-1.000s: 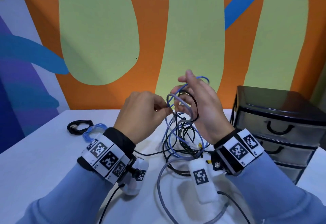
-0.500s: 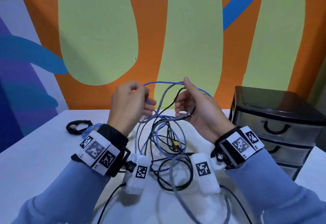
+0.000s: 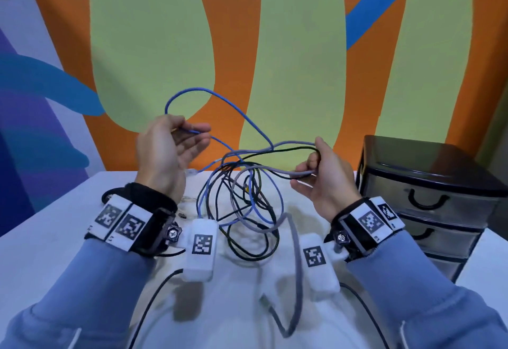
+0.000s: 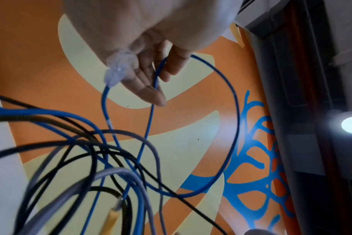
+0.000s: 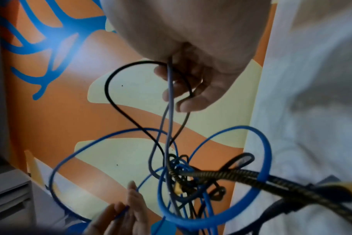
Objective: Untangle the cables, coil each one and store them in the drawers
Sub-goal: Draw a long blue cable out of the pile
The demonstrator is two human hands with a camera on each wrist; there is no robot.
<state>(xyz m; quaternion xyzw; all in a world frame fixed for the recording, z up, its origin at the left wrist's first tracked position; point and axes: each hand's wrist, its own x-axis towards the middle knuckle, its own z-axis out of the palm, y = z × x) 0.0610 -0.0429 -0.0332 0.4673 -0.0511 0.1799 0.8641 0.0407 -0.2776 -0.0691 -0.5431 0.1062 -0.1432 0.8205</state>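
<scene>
A tangle of blue, grey and black cables (image 3: 242, 200) hangs between my hands above the white table (image 3: 55, 225). My left hand (image 3: 202, 134) is raised at the left and pinches the blue cable (image 3: 192, 89), which arcs above it. The left wrist view shows this cable (image 4: 236, 111) passing between thumb and fingers, with its clear plug (image 4: 119, 70) against the palm. Lower on the right, my right hand (image 3: 310, 167) grips loops of the grey cable (image 3: 291, 143) and a thin black cable (image 3: 291, 148). In the right wrist view the fingers (image 5: 191, 95) curl round both.
A black drawer unit (image 3: 428, 183) with three closed drawers stands at the table's right edge. A thick braided black cable (image 5: 231, 174) and a yellow plug (image 3: 247, 189) sit in the knot. A grey cable (image 3: 295, 252) trails over the table toward me. The painted wall is close behind.
My hands have moved apart. The left hand drew a blue loop up and to the left, while the right hand pulled the grey and black loops to the right, spreading the tangle.
</scene>
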